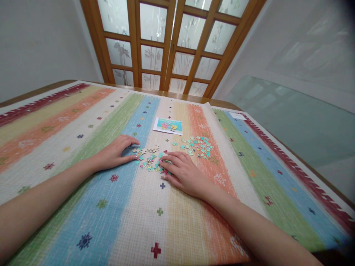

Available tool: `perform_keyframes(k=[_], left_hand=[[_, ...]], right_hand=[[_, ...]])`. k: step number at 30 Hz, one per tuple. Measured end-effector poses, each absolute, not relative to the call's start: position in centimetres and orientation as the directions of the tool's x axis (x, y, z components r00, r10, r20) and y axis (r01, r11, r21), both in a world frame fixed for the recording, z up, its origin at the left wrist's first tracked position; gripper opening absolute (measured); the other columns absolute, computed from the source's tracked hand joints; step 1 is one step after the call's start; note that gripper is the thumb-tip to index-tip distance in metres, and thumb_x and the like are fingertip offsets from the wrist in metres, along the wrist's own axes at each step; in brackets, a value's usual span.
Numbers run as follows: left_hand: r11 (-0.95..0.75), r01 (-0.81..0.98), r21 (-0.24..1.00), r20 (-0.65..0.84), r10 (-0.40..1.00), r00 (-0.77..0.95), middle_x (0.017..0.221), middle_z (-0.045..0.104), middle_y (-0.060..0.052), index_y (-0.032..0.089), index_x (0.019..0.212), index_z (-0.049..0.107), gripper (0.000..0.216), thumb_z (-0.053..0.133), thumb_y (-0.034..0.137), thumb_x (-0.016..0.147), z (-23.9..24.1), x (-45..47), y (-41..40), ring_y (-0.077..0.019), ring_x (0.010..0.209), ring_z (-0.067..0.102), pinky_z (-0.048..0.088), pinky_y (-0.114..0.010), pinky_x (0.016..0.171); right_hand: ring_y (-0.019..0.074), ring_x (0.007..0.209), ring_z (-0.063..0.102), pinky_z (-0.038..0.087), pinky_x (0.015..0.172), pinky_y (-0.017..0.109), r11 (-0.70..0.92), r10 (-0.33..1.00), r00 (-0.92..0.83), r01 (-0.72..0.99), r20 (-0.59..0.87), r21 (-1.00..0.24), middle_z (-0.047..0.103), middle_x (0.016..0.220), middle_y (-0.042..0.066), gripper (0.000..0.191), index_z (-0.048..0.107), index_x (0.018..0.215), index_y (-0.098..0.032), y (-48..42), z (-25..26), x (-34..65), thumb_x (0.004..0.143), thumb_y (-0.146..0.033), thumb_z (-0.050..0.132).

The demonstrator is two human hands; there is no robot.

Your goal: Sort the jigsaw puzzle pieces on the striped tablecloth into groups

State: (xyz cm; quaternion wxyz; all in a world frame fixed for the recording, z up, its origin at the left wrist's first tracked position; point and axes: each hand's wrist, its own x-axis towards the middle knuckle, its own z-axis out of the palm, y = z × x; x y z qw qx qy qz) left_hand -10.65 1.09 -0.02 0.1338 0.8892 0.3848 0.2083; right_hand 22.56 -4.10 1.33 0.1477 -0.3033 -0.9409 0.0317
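Note:
My left hand [118, 152] rests on the striped mat, fingers loosely curved and apart, its fingertips at the left edge of a pile of small jigsaw pieces [148, 159]. Flat over the right side of that pile lies my right hand [180, 170], fingers stretched out and touching pieces. A second cluster of mostly turquoise pieces [198, 145] sits just beyond the right hand. A small reference picture [168, 126] with cartoon figures lies farther away on the mat.
A striped multicoloured mat [83, 207] covers the wooden table. A glass table top [291, 118] adjoins on the right. Wooden doors with frosted panes [172, 44] stand behind the table's far edge.

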Motion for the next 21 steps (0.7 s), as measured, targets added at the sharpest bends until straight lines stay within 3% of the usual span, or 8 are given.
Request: perform_keyframes(k=[7,12,21], left_hand=[[-0.663,0.673,0.327,0.314,0.748,0.584,0.133,0.059,-0.010,0.028,0.134,0.064,0.041,0.052,0.050,0.101,-0.2,-9.2,0.7,-0.0271,0.123,0.053,0.039,-0.049,0.109],[-0.626,0.723,0.292,0.323,0.776,0.541,0.128,0.062,-0.010,0.027,0.125,0.071,0.042,0.058,0.055,0.096,-0.4,-7.8,0.0,-0.0299,0.120,0.055,0.041,-0.051,0.107],[-0.612,0.730,0.302,0.346,0.785,0.514,0.125,0.063,-0.010,0.023,0.126,0.068,0.041,0.058,0.051,0.097,-0.6,-8.2,0.1,-0.0280,0.117,0.057,0.043,-0.049,0.106]], right_hand=[[0.0244,0.137,0.044,0.034,0.115,0.045,0.811,0.585,-0.772,0.567,0.250,-0.148,0.061,0.140,0.007,0.041,0.061,0.135,-0.023,-4.1,1.5,22.4,0.104,-0.046,0.048],[0.0253,0.137,0.044,0.034,0.114,0.047,0.812,0.583,-0.772,0.569,0.253,-0.134,0.060,0.140,0.009,0.042,0.060,0.137,-0.020,-4.1,1.6,22.5,0.105,-0.045,0.048],[0.0256,0.137,0.044,0.033,0.115,0.048,0.791,0.610,-0.755,0.598,0.241,-0.128,0.060,0.141,0.009,0.041,0.060,0.137,-0.023,-4.0,1.9,22.7,0.105,-0.045,0.048]])
